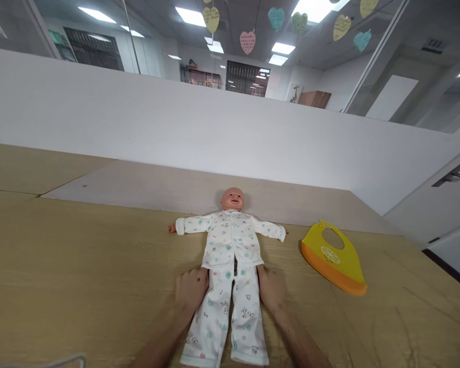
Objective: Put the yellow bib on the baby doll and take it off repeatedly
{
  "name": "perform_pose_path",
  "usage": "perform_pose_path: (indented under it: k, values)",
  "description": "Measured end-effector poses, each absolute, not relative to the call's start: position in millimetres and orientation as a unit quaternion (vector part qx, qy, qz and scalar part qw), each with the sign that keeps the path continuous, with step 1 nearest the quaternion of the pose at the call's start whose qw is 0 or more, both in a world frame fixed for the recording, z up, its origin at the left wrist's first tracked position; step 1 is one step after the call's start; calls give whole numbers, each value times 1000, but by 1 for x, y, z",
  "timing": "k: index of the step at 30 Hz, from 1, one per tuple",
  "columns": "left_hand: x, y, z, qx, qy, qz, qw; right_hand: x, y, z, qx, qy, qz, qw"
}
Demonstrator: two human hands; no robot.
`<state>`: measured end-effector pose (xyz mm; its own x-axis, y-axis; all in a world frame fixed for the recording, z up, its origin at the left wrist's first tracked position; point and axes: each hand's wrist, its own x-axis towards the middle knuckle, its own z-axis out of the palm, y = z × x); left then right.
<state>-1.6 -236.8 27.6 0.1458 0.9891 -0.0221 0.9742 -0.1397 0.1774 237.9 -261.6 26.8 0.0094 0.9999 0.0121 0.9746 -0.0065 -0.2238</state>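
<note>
A baby doll (232,245) is lying on its back on the pale wood-grain worktop (80,266), its long axis running straight away from the person, with the head at the far end and the trouser cuffs pointing back toward the person. Its arms are stretching out sideways. It is wearing a soft white two-piece pajama set (218,317) dotted with small coloured prints, and its smooth vinyl head is tilting slightly upward.

The left hand (191,289) and right hand (272,289) are pressing in at either side of the doll's hips, by the jacket hem. Their fingers are hidden, so I cannot tell whether they are open or gripping cloth.

A yellow silicone bib (333,258) with a moulded orange rim is lying to the right of the doll, near its outstretched arm. A thin pale curve (49,363) is cut off at the lower edge, too little showing to name it.
</note>
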Motion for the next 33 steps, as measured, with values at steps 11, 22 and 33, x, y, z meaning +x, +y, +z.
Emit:
perform_pose_path:
  k: [11, 22, 33]
  values:
    - [2, -214, 18, 754, 618, 218, 31, 238, -237, 31, -685, -706, 138, 115]
    - [-2, -215, -5, 707, 579, 400, 74, 244, -232, 3, -608, -543, 356, 456]
    - [7, -212, 16, 663, 629, 371, 166, 235, -221, -10, -671, -578, 195, 422]
